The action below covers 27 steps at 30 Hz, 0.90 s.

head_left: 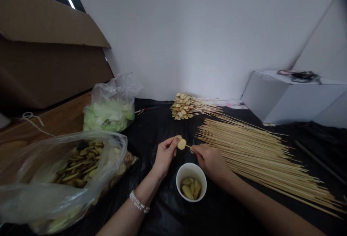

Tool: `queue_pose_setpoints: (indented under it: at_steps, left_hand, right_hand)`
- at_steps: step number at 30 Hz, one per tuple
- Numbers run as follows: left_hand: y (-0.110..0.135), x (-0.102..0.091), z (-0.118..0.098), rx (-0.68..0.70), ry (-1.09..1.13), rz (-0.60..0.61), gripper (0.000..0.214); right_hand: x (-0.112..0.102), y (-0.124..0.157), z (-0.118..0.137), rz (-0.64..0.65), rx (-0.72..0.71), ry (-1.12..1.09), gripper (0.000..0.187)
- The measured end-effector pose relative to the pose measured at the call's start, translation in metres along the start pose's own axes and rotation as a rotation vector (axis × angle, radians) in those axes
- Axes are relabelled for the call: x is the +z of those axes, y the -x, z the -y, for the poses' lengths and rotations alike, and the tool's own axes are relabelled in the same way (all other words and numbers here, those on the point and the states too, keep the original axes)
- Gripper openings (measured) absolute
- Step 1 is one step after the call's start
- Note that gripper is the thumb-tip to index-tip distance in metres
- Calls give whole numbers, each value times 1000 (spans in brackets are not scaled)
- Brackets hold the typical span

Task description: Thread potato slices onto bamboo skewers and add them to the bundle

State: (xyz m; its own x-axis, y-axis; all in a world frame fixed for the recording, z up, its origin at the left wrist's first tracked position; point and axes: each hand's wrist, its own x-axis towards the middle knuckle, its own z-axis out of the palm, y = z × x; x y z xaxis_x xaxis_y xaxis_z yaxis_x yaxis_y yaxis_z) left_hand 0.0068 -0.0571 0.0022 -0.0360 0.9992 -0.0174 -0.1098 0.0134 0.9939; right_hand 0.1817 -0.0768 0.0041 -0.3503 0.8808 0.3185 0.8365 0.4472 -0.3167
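Observation:
My left hand (165,154) pinches a pale potato slice (181,144) between thumb and fingers. My right hand (210,160) is closed on a thin bamboo skewer (189,146) whose tip touches the slice. Just below both hands stands a white cup (191,182) with several potato slices in it. A pearl bracelet (138,202) is on my left wrist.
A large spread of bare bamboo skewers (260,156) lies to the right on black plastic sheet (151,127). Finished potato skewers (185,106) are piled at the back. A clear bag of potato slices (78,167) and a bag of greens (110,114) sit left. A white box (287,98) stands back right.

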Motion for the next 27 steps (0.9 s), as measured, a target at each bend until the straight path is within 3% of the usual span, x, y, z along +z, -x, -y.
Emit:
queue_pose_setpoints:
  at_steps: [8,14,27]
  left_hand:
    - [2,4,-3,-40,-2,81,48]
    - [-1,1,2,4,-10,-7,45]
    - [-1,-1,0,-57,39,105,46]
  right_hand:
    - [-2,-1,0,-14,-6,-43,30]
    - [0,-1,-2,19,-48,-73,30]
    - [0,1,-2,26,-42,-42,30]
